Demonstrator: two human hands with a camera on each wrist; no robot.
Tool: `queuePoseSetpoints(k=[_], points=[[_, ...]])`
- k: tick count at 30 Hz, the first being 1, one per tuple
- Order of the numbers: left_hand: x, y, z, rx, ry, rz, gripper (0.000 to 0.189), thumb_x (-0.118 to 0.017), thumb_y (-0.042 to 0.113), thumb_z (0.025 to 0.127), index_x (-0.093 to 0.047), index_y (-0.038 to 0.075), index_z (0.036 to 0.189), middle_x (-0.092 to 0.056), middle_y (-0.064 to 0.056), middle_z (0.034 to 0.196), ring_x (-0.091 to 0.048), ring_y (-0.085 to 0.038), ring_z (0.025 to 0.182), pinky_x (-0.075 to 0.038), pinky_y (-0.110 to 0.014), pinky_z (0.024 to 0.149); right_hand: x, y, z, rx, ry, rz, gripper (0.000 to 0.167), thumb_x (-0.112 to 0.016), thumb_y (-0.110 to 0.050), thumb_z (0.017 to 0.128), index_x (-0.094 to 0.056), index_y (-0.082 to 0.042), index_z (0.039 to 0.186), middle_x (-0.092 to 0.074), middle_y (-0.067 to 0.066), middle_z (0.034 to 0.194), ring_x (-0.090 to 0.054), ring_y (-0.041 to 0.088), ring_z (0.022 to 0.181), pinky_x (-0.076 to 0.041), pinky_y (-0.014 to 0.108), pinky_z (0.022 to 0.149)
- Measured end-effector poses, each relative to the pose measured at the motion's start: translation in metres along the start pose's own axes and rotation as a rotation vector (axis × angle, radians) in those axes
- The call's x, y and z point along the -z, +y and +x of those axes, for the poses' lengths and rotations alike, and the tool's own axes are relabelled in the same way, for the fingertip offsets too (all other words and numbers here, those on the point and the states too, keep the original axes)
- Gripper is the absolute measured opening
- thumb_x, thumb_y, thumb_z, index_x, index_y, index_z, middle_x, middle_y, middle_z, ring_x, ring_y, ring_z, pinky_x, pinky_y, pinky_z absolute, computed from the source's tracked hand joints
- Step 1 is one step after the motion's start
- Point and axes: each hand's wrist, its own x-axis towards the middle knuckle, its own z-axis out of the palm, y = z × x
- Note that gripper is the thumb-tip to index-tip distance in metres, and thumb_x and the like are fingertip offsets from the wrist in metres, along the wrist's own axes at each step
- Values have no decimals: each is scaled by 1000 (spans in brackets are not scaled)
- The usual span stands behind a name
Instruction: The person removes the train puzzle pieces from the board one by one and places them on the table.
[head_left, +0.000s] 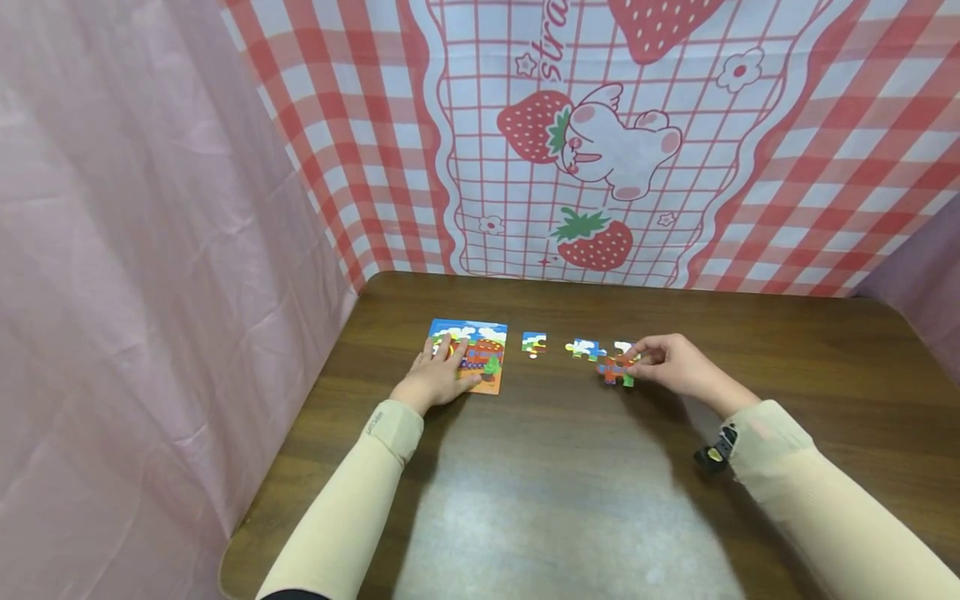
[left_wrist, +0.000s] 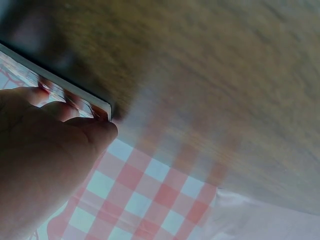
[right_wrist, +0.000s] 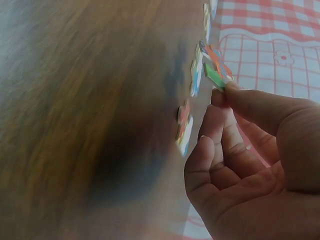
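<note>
Orange-green puzzle piece (head_left: 612, 372) tilted, green corner toward right hand (head_left: 670, 362), whose grip pinches it; long axis unclear. Left hand (head_left: 437, 377) spread over picture board (head_left: 491, 333).

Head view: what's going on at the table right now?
A person's right hand pinches a jigsaw piece between thumb and finger, apparently lifted off the wooden table. Their left hand rests on a picture board, fingers spread. Three loose pieces lie to the right of the board, the farthest partly hidden by the right hand. None of the four pieces sits on the board.
</note>
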Motion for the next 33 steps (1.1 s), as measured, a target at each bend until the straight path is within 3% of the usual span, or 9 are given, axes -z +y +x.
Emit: queuePoseSetpoints(k=[11,19,26,33], points=[[1,-1,0,10,7,-7,81,-41,62,103,-13,18,165,-3,-17,168,1,-47,150,-9,-54,120,3,9,-12,-28,-8,-51,14,-78,-8,91,-73,1,100,-71,4,83,-62,16,73,-49,30,61],[0,-1,-1,4,5,-12,81,-41,62,103,-12,19,166,-2,-17,168,2,-46,150,-8,-54,120,-3,16,-12,-33,37,-218,17,-80,-14,87,-76,-2,99,-70,-3,81,-63,16,75,-50,34,67],[1,-1,-1,10,1,-8,81,-41,61,104,-12,19,165,-2,-17,168,2,-46,150,-8,-54,120,-5,16,-10,3,41,-226,17,-80,-10,85,-76,-1,100,-68,-3,79,-62,15,75,-50,35,66],[0,-1,-1,6,0,-8,81,-41,62,103,-12,18,165,-2,-17,168,2,-47,150,-8,-54,120,-6,16,-12,-12,65,-248,16,-85,-12,82,-78,-4,95,-67,-5,76,-61,15,73,-49,36,69]])
